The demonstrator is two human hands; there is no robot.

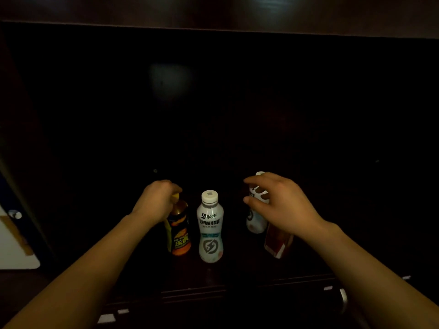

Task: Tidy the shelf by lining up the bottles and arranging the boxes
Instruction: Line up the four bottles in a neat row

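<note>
on the dark wooden shelf in front of me, three drink bottles stand upright in a rough row near the front edge. at the centre is a white plastic bottle with a white screw cap and grey printing; neither hand touches it. just at its 9 o'clock, close but apart from it, stands an amber plastic bottle with a yellow cap and an orange-and-black label. my left hand comes over it from 7 o'clock and grips its cap and neck, fingers curled tight, so only a sliver of yellow shows. toward 2 o'clock of the centre bottle, across a clear gap and a little farther back, is a second white plastic bottle. my right hand reaches it from 4 o'clock, with thumb and fingers curled round its upper part below the white cap. how firmly they press i cannot tell in this dim light. a red flat box sits at 4 o'clock of that bottle, just beside it and partly under my right wrist. whether it lies flat or leans i cannot tell. well off at 9 o'clock, beyond the shelf, a white board shows.
</note>
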